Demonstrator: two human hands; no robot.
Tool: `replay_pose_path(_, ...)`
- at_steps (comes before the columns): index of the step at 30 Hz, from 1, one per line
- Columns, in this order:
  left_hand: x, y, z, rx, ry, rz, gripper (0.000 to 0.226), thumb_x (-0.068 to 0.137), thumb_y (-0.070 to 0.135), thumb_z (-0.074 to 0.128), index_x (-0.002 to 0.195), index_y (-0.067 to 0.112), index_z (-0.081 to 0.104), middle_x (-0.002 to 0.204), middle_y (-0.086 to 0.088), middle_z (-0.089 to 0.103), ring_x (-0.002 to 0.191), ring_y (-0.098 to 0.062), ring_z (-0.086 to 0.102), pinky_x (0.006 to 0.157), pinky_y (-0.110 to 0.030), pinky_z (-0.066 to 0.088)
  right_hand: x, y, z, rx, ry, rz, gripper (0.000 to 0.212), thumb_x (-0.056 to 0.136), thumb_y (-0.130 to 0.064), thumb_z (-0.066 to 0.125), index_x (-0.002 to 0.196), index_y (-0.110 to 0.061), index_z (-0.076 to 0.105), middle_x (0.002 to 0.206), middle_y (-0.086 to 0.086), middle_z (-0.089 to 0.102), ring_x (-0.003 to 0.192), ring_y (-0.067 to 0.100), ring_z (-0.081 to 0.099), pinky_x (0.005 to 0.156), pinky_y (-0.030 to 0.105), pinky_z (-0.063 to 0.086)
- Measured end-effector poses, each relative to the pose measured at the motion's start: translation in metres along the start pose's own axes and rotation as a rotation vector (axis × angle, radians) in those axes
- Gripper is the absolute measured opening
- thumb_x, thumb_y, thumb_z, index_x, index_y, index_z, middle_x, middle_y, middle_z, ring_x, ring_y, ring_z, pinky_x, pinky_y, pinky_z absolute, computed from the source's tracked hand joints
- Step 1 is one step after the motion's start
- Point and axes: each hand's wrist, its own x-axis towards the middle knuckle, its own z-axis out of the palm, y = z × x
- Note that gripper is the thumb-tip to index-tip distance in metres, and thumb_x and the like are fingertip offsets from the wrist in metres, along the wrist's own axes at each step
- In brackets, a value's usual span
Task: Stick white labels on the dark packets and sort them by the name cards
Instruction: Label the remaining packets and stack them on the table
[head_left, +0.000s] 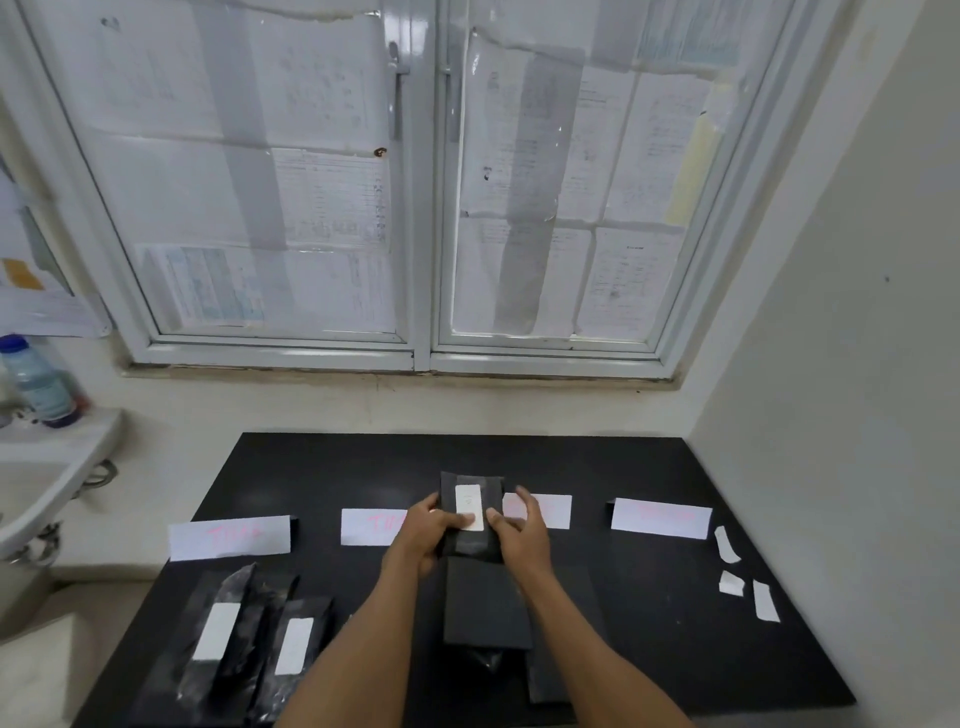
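1. Black counter (623, 649) carries everything; its far edge meets the wall under a window (426, 208) covered with paper sheets.
2. 4 white cards (228, 538) with pink writing, too blurred to read, stand in a row across the counter's middle, running from the left edge toward the right edge.
3. Both hands hold 1 dark packet (472, 543) up between the 2nd and 3rd cards, partly hiding both.
4. A white label (469, 505) sits lengthwise on the upper half of the packet's front.
5. The left hand (423, 530) grips the packet's left side, with its thumb lying across the label's lower end.
6. The right hand (522, 530) grips the right side, with its thumb on the front just beside the label and its fingers curled past the edge.
7. A stack (485, 608) of bare dark packets lies between the forearms, toward the near edge. The held packet's lower end overlaps it in view; whether they touch I cannot tell.
8. 2 labelled packets (223, 634) lie side by side at the near-left corner, each with a white strip facing up.
9. 3 white scraps (765, 600) lie near the right edge, well apart from the hands.
10. Beyond the left edge is a sink (31, 493), with a blue-capped bottle (39, 382) on its rim.
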Motion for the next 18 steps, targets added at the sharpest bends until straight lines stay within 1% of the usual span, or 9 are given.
replay_pose_path(1,-0.002,0.001,-0.006,-0.004,-0.032,-0.025,0.05,0.075,-0.015,0.063,0.121,0.005,0.058,0.11,-0.02,0.069,0.102,-0.037,0.066,0.081,-0.045,0.058,-0.001,0.0,0.002,-0.018,-0.067,-0.03,0.056,0.09,-0.014,0.061,0.139,-0.03,0.041,0.125,0.003,0.056,0.116,0.016,0.053,0.098,0.031,0.048)
replay_pose_path(3,-0.004,0.0,-0.018,-0.007,-0.062,-0.07,0.057,0.073,-0.022,0.055,0.121,0.01,0.057,0.112,-0.021,0.068,0.106,-0.04,0.063,0.08,-0.045,0.058,0.0,0.001,0.009,-0.09,-0.217,-0.104,0.062,0.088,0.0,0.055,0.14,-0.033,0.043,0.136,-0.003,0.045,0.125,0.01,0.042,0.1,0.018,0.041)
replay_pose_path(5,-0.006,0.0,-0.034,-0.007,-0.066,-0.117,0.059,0.073,-0.024,0.051,0.116,0.015,0.058,0.107,-0.02,0.069,0.103,-0.039,0.064,0.073,-0.042,0.059,0.001,0.001,0.02,-0.163,-0.363,-0.102,0.062,0.082,0.004,0.057,0.131,-0.034,0.053,0.135,0.0,0.043,0.122,0.013,0.045,0.083,0.004,0.043)
replay_pose_path(6,-0.008,0.0,-0.041,0.001,-0.07,-0.139,0.059,0.073,-0.024,0.049,0.115,0.016,0.059,0.105,-0.019,0.07,0.1,-0.038,0.065,0.069,-0.041,0.059,0.002,0.002,0.024,-0.207,-0.42,-0.077,0.062,0.079,0.001,0.062,0.13,-0.033,0.054,0.133,0.002,0.043,0.117,0.014,0.047,0.074,0.002,0.044)
replay_pose_path(9,-0.013,-0.002,-0.068,0.049,-0.063,-0.191,0.062,0.071,-0.026,0.045,0.115,0.016,0.059,0.104,-0.018,0.069,0.097,-0.035,0.064,0.064,-0.037,0.057,0.004,0.009,0.046,-0.278,-0.553,-0.008,0.082,0.071,-0.005,0.071,0.142,-0.03,0.039,0.132,0.001,0.043,0.113,0.013,0.048,0.071,0.008,0.045)
replay_pose_path(11,-0.015,-0.005,-0.09,0.104,-0.044,-0.229,0.063,0.072,-0.026,0.044,0.119,0.013,0.057,0.11,-0.02,0.067,0.103,-0.036,0.062,0.07,-0.038,0.057,0.004,0.018,0.063,-0.286,-0.603,0.021,0.092,0.069,-0.006,0.074,0.147,-0.028,0.032,0.135,0.0,0.043,0.118,0.015,0.047,0.072,0.01,0.047)
replay_pose_path(13,-0.017,-0.01,-0.112,0.234,0.001,-0.254,0.061,0.072,-0.024,0.046,0.122,0.008,0.057,0.116,-0.022,0.064,0.107,-0.038,0.06,0.077,-0.04,0.056,-0.001,0.029,0.086,-0.289,-0.637,0.063,0.093,0.068,-0.005,0.076,0.147,-0.027,0.031,0.137,0.001,0.042,0.119,0.019,0.047,0.072,0.017,0.052)
replay_pose_path(16,-0.021,-0.022,-0.143,0.455,0.173,-0.228,0.052,0.071,-0.022,0.049,0.114,0.002,0.065,0.101,-0.017,0.065,0.09,-0.029,0.06,0.065,-0.031,0.052,-0.016,0.051,0.121,-0.242,-0.657,0.177,0.09,0.072,0.005,0.069,0.146,-0.028,0.032,0.139,0.005,0.04,0.118,0.027,0.049,0.072,0.032,0.059)
replay_pose_path(18,-0.026,-0.031,-0.163,0.533,0.261,-0.215,0.042,0.073,-0.018,0.049,0.106,0.001,0.067,0.094,-0.015,0.063,0.085,-0.023,0.058,0.064,-0.027,0.047,-0.028,0.065,0.145,-0.197,-0.68,0.241,0.089,0.073,0.014,0.062,0.146,-0.027,0.032,0.139,0.011,0.042,0.114,0.031,0.053,0.072,0.036,0.061)
